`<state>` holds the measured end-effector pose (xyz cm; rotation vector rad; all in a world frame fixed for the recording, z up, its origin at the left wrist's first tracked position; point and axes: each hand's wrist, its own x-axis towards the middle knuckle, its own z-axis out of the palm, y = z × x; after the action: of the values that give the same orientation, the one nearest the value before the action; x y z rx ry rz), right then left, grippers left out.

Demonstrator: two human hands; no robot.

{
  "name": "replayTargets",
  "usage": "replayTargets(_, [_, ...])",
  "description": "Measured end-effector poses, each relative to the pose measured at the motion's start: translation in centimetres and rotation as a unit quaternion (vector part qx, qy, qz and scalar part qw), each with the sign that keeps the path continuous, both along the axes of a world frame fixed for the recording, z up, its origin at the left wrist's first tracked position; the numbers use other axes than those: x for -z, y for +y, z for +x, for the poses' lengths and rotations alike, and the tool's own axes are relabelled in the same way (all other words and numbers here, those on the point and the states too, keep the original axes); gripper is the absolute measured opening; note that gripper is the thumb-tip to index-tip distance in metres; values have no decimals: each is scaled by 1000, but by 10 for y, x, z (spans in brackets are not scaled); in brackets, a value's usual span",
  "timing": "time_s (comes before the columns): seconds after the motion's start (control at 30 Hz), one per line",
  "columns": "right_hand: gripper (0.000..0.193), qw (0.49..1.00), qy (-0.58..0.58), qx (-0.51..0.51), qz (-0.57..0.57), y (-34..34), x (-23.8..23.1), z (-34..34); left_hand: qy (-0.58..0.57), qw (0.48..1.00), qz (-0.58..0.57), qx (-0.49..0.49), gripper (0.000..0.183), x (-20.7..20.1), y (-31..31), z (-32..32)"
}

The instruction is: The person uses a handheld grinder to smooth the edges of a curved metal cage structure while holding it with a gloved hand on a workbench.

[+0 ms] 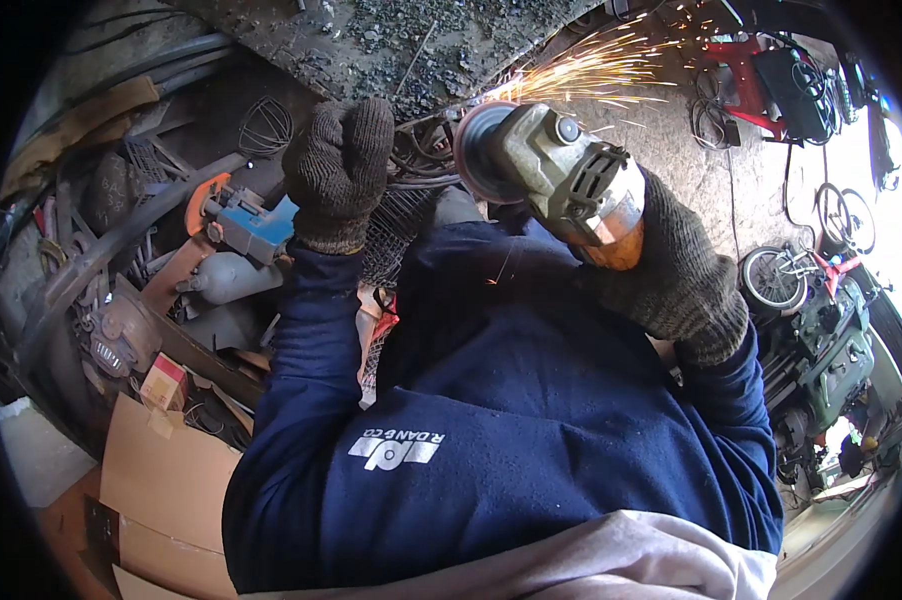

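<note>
My right hand point(676, 275), in a dark knitted glove, is wrapped round the body of an angle grinder point(566, 170). The grinder's disc point(479, 155) is against the near edge of a worktable point(271, 25), and orange sparks point(591, 72) stream from there to the far right. Also gloved, my left hand point(341, 165) is closed at the table's near edge, left of the disc. What its fingers hold, if anything, is hidden. The piece being ground cannot be made out.
Dark grit covers the worktable. On the left lie a blue tool point(251, 225) with an orange guard, a grey cylinder point(229, 278), metal bars and cardboard point(161, 470). A red stand point(736, 85), cables, a small bicycle point(776, 278) and green machinery point(839, 360) are on the right.
</note>
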<state>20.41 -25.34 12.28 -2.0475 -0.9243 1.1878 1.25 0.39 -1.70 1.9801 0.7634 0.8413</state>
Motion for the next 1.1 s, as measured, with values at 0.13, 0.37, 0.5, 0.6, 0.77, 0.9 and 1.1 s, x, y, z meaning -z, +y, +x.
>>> replayTargets(0.13, [94, 1000, 0, 6, -10, 3, 1, 0, 23, 1000, 9, -2, 21, 0, 1, -3])
replayTargets(0.37, [93, 1000, 16, 5, 14, 6, -2, 0, 87, 992, 87, -5, 22, -17, -3, 1])
replayTargets(0.5, [94, 1000, 14, 11, 12, 1, 2, 2, 69, 991, 114, 0, 21, -1, 2, -2])
replayTargets(0.6, [94, 1000, 2, 1, 10, -1, 2, 1, 52, 993, 107, 2, 21, 5, 2, -3])
replayTargets(0.77, [94, 1000, -8, -8, 9, 0, 1, 3, 17, 990, 141, 7, 20, 2, 3, 2])
replayTargets(0.9, [93, 1000, -15, 5, -1, 1, 0, 0, 45, 995, 88, 3, 20, -12, -5, 3])
replayTargets(1.1, [92, 998, 29, 23, -55, 6, -12, 2, 41, 988, 146, 2, 22, -6, 2, 5])
